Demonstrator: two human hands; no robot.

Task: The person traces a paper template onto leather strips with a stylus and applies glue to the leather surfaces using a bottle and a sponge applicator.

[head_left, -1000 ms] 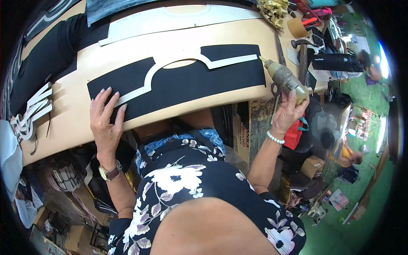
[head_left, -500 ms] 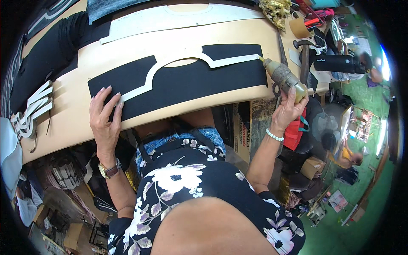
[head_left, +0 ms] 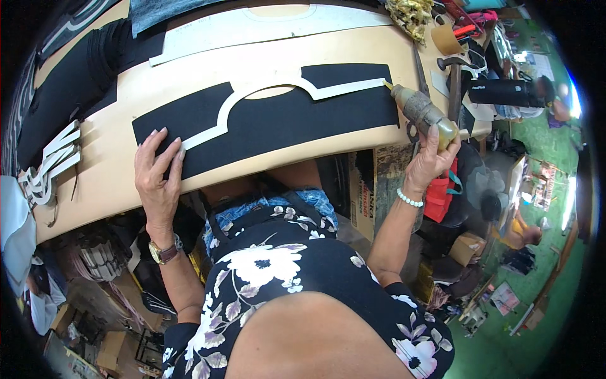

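My left hand [head_left: 158,174] rests with fingers apart on the lower left of a black flat piece [head_left: 290,123], touching the near end of a white strip [head_left: 341,89] with an arched middle, laid across it. My right hand [head_left: 427,161] grips a grimy, yellowish squeeze bottle [head_left: 420,110], tilted, its narrow nozzle at the strip's right end. Both flat pieces lie on a pale beige tabletop [head_left: 95,189], near its front edge.
Cut white strips [head_left: 53,164] and dark stacked sheets [head_left: 69,88] lie left, a white pattern [head_left: 221,41] behind. At right are a hammer [head_left: 454,88], black flask [head_left: 505,91], yellowish crusted lump [head_left: 407,22] and tape roll [head_left: 445,38]. A person [head_left: 517,234] appears far right.
The bottle's nozzle has shifted slightly left onto the right end of the white strip. My left hand stays on the black piece; the whole view has moved very slightly.
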